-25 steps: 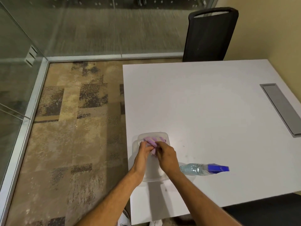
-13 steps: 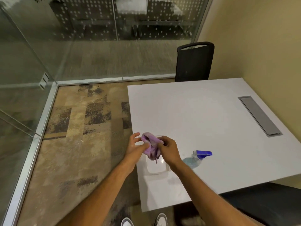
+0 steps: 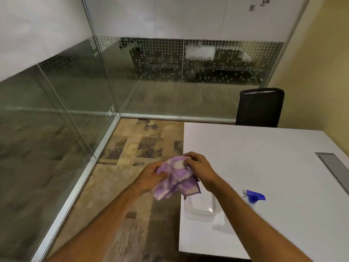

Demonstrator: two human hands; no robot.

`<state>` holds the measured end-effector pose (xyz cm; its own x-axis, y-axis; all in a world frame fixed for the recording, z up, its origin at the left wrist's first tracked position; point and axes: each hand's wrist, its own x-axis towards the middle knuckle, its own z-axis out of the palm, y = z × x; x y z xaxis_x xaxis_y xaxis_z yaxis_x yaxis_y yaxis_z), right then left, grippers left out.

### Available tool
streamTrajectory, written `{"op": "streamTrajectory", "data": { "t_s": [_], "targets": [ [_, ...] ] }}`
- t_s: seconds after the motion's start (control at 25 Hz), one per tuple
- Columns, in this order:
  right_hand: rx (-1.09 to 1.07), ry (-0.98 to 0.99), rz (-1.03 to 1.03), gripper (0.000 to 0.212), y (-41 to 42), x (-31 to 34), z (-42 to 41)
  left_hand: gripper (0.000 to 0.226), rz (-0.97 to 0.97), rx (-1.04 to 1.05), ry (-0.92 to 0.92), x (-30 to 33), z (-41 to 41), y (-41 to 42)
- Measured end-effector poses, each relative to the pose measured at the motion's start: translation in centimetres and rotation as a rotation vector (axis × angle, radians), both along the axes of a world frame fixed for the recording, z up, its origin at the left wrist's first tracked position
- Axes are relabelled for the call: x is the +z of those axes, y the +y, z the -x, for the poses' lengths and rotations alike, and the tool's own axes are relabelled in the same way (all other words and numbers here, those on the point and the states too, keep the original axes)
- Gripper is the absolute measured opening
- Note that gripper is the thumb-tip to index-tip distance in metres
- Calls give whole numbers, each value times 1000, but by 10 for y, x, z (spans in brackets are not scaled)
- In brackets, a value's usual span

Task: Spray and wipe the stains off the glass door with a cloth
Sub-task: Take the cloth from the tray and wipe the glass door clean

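Both hands, left hand [image 3: 151, 176] and right hand [image 3: 198, 165], grip the purple cloth [image 3: 176, 178] above the desk's [image 3: 264, 148] left edge.

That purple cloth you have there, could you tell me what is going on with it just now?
A person holds the purple cloth bunched between both hands, the left hand gripping its left side and the right hand pinching its top, above the near left corner of the white table. The spray bottle lies on the table to the right, untouched, beside a clear plastic container. The glass walls stand ahead and to the left; no wiping has begun.
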<state>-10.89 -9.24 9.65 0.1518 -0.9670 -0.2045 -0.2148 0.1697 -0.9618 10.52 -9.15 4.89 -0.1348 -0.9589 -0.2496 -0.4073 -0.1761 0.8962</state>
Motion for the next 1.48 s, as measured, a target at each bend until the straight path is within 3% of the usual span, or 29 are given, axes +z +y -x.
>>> {"op": "streamTrajectory", "data": {
  "t_s": [0.12, 0.28, 0.48, 0.68, 0.84, 1.0, 1.12, 1.28, 1.48],
  "targets": [
    [23, -128, -28, 12, 7, 10, -2, 39, -56, 152, 78, 17, -8, 27],
    [18, 14, 113, 38, 23, 4, -9, 28, -126, 412, 221, 39, -11, 78],
    [573, 123, 565, 56, 86, 2, -49, 16, -77, 718, 421, 55, -24, 156],
    [1058, 221, 698, 81, 146, 2, -101, 29, -65, 891, 430, 64, -53, 225],
    [1102, 257, 770, 49, 178, 3, -139, 26, -61, 1005, 390, 70, -83, 280],
    [1113, 138, 575, 28, 214, 18, -181, 29, -49, 1029, 481, 77, -112, 343],
    [1036, 22, 438, 24, 250, 28, -223, 54, -25, 995, 406, 80, -143, 395],
    [1013, -55, 422, 22, 297, 42, -280, 72, 13, 937, 126, 83, -183, 460],
    [1110, -130, 457, 20, 333, 57, -342, 46, 59, 1020, 39, 84, -230, 531]
  ]
}}
